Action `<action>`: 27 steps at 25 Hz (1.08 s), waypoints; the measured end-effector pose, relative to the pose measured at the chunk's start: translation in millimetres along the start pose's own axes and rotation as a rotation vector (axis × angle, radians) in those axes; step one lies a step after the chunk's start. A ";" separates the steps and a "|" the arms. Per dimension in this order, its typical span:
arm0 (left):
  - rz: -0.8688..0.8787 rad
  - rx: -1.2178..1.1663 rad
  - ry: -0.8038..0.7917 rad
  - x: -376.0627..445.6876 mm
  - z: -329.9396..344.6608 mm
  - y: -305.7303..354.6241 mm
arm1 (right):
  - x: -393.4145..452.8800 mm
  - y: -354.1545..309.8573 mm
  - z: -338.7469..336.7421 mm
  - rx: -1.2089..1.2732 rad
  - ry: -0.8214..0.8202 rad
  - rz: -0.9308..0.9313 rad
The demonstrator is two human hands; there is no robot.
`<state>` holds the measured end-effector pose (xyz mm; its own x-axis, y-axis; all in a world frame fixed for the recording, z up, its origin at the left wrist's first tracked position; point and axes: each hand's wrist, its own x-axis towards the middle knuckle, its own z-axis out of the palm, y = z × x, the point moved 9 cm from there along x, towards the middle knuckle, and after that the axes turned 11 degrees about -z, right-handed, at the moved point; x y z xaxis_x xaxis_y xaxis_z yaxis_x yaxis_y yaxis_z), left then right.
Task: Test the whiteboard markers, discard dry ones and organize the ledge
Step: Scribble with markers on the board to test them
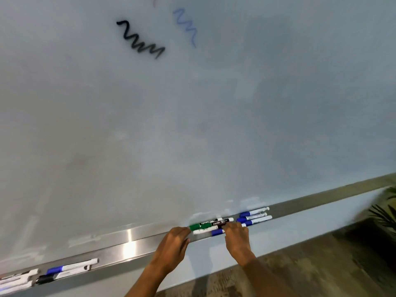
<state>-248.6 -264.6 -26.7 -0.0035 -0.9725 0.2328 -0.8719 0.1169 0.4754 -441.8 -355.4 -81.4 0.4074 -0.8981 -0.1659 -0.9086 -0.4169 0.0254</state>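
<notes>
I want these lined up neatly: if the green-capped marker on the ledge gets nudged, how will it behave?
The green-capped marker looks like a stiff round barrel, so it would probably roll rather than bend. Lying lengthwise on the narrow metal ledge, it may roll toward the edge. Neighbouring markers and the left hand at its cap likely check it.

The whiteboard looks smooth and glossy — the ledge is brushed metal with glare, the markers plastic.
</notes>
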 end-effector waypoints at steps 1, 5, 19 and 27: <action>-0.005 0.002 0.003 1.5 1.7 1.8 | 3.5 2.6 2.3 -0.013 -0.003 -0.017; -0.053 0.011 0.006 6.6 4.2 2.7 | 15.0 6.6 2.2 -0.049 0.011 -0.069; -0.162 -0.012 0.013 16.7 -26.5 19.6 | 14.4 -12.6 -57.7 0.209 0.182 -0.202; -0.163 -0.131 0.135 23.8 -87.4 35.1 | -12.9 -66.1 -136.4 0.531 0.384 -0.408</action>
<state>-236.5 -266.1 69.7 0.2048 -0.9461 0.2509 -0.7848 -0.0055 0.6197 -374.5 -335.4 53.5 0.6349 -0.7137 0.2959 -0.5621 -0.6894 -0.4569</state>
